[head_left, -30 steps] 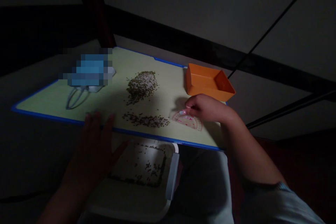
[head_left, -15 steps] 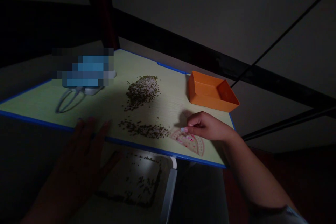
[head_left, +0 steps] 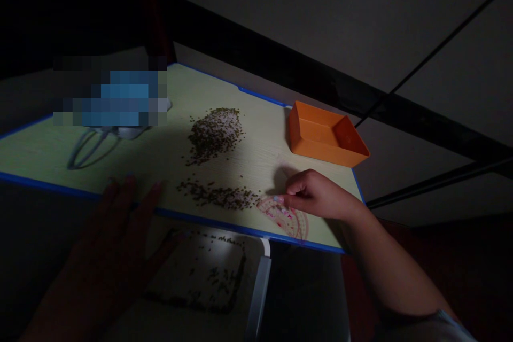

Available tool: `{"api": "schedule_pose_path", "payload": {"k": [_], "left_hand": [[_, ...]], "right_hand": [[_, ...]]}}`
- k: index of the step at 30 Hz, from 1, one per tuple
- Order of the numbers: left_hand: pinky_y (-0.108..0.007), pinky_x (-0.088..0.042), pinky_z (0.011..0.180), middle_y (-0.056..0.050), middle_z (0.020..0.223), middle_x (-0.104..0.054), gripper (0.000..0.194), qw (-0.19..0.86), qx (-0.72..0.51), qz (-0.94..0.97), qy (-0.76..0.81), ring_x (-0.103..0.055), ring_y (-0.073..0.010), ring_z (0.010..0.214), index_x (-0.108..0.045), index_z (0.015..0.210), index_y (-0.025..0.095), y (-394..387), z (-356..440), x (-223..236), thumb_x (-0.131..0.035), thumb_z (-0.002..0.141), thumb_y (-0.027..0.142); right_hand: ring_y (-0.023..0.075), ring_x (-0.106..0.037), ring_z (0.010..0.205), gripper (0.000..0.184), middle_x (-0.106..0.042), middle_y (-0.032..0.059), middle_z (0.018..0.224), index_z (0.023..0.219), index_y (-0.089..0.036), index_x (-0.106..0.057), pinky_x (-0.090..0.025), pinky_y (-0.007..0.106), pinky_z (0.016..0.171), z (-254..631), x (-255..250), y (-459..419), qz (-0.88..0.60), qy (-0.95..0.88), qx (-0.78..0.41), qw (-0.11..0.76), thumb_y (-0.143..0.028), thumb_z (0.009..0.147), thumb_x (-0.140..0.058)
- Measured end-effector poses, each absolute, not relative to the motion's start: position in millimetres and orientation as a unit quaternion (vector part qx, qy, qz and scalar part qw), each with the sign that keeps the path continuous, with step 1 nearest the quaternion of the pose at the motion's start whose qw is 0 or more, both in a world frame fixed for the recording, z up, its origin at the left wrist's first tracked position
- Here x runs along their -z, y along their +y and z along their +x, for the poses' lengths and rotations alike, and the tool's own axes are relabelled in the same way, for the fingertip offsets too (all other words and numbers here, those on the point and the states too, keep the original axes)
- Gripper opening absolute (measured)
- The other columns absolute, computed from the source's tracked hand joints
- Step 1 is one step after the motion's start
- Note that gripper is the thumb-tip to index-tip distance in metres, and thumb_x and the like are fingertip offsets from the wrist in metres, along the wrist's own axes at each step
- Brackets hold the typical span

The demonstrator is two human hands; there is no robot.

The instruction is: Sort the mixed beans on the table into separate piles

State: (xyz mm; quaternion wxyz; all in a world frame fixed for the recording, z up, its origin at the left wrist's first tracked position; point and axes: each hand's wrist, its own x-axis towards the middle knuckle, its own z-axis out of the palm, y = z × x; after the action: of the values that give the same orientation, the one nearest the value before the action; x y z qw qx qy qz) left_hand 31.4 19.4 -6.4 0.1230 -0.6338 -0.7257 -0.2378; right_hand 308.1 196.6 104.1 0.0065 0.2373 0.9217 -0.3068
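Observation:
My right hand (head_left: pixel 310 195) is closed in a pinch at the upper straight edge of a clear pink protractor (head_left: pixel 285 218), which lies low over the board near its front edge. Just left of the protractor is a loose strip of small dark seeds (head_left: pixel 220 195). Behind that strip rests a larger heap of seeds (head_left: pixel 216 133), mixed dark and pale. My left hand (head_left: pixel 116 224), dim in shadow, has its fingers spread, with the fingertips over the board's blue front edge; it holds nothing.
An orange open box (head_left: pixel 328 149) stands at the board's (head_left: pixel 256 139) back right. A blurred blue item with a looped cord (head_left: pixel 82 155) is at the left. Below the front edge, a light tray (head_left: pixel 182 272) holds scattered dark seeds.
The view has shifted a little. My right hand and the protractor have moved very slightly left, close to the seed strip. My left hand has slid slightly left in view, still spread.

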Motion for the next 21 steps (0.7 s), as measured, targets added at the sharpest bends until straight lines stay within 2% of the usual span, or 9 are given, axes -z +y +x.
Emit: {"api": "schedule_pose_path", "payload": {"k": [10,16,21], "left_hand": [[-0.052,-0.019,0.116,-0.006,0.16,-0.006,0.073,0.122,0.24,-0.638,-0.721,-0.011,-0.0322,0.145,-0.02,0.146,0.02,20.5,29.1,7.2,-0.043,0.083,0.05],[-0.053,-0.019,0.116,-0.006,0.159,-0.007,0.073,0.12,0.241,-0.632,-0.727,-0.011,-0.0328,0.145,-0.022,0.145,0.019,21.2,29.8,8.0,-0.04,0.083,0.053],[-0.052,-0.019,0.116,-0.007,0.159,-0.008,0.072,0.129,0.241,-0.637,-0.721,-0.012,-0.0318,0.145,-0.021,0.145,0.019,21.0,31.3,5.3,-0.044,0.083,0.049]], "right_hand": [[0.0076,-0.037,0.056,0.028,-0.05,-0.0017,0.058,0.062,-0.015,-0.061,-0.026,0.027,0.057,312.9,-106.5,201.9,0.282,0.92,0.272,0.024,-0.025,0.085,-0.05],[0.008,-0.037,0.055,0.029,-0.049,-0.002,0.057,0.062,-0.015,-0.06,-0.025,0.028,0.058,315.1,-105.9,203.1,0.289,0.917,0.273,0.038,-0.027,0.085,-0.049],[0.0078,-0.033,0.054,0.031,-0.047,-0.0028,0.054,0.062,-0.015,-0.062,-0.023,0.029,0.057,318.9,-105.0,205.6,0.301,0.917,0.256,0.049,-0.032,0.086,-0.05]]}}
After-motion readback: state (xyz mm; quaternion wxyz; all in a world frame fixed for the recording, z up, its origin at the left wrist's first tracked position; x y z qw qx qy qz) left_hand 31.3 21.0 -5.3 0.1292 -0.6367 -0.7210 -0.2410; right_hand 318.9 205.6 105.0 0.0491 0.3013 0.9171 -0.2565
